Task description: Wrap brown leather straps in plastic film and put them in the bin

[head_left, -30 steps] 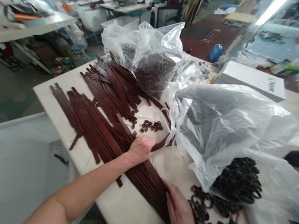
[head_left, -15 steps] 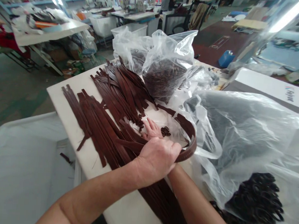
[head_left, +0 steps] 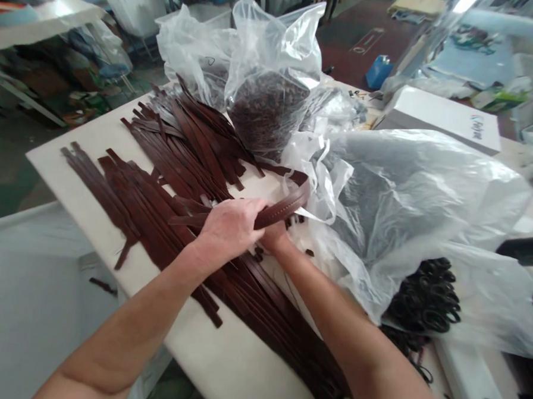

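Note:
My left hand (head_left: 232,224) is closed round a dark brown leather strap (head_left: 286,207) with a stitched edge. The strap curves in a loop to the right of the hand and back towards the plastic bags; a loose end sticks out to the left. Below the strap is my right hand (head_left: 274,235), its fingers hidden behind the strap and my left hand. Many similar brown straps (head_left: 137,195) lie in bundles on the table around both hands. Small dark brown pieces (head_left: 258,254) lie close to the right hand.
A clear bag of small brown pieces (head_left: 266,110) stands at the back. Large plastic sheeting (head_left: 410,189) covers the right side, with black rings (head_left: 426,297) in front. A white box (head_left: 440,119) lies behind; a white bin (head_left: 33,294) stands left of the table (head_left: 63,159).
The view has tilted down and swung right. My left hand still grips the strap, whose loop now looks smaller. My right hand's fingers, seen before near small brown rings, are now hidden.

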`<state>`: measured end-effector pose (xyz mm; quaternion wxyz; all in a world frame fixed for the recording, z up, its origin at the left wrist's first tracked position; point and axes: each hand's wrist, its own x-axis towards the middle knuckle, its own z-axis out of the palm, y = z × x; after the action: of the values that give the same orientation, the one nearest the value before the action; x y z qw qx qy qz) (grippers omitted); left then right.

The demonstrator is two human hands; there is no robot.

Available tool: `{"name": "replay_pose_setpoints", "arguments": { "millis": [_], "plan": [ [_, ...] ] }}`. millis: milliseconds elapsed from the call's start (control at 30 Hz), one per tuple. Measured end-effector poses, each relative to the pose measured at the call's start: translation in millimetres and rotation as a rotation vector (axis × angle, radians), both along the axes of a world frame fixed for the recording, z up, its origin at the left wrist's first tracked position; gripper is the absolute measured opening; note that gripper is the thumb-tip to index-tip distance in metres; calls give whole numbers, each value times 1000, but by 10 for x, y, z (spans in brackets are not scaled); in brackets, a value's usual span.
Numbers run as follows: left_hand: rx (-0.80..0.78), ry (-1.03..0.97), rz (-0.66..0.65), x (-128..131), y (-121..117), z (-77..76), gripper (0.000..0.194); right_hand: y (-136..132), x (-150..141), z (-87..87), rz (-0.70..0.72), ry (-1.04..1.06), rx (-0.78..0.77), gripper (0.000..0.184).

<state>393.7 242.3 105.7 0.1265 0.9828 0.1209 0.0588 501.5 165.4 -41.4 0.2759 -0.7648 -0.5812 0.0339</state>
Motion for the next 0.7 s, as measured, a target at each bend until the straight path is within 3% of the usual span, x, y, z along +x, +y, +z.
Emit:
{"name": "replay_pose_setpoints", "arguments": {
  "millis": [167,267,333,400,567,700],
  "plan": [
    [-3,-21,30,67,237,-71,27,-1074,-162,133,-21,8,-39,7],
    [-18,-15,71,101,269,-121,28,-1520,-258,288,-8,46,-45,8],
    [-18,-15,69,131,267,-144,27,-1588,-225,361,-15,83,-5,20],
    [-19,-23,59,177,279,-159,27,-1492,-97,377,-44,90,38,31],
    [15,-81,96,327,460,-213,28,-1217,266,214,-120,32,-39,43],
    [45,-46,113,356,634,-310,25,-1524,98,214,27,5,-107,37]
  ]
}}
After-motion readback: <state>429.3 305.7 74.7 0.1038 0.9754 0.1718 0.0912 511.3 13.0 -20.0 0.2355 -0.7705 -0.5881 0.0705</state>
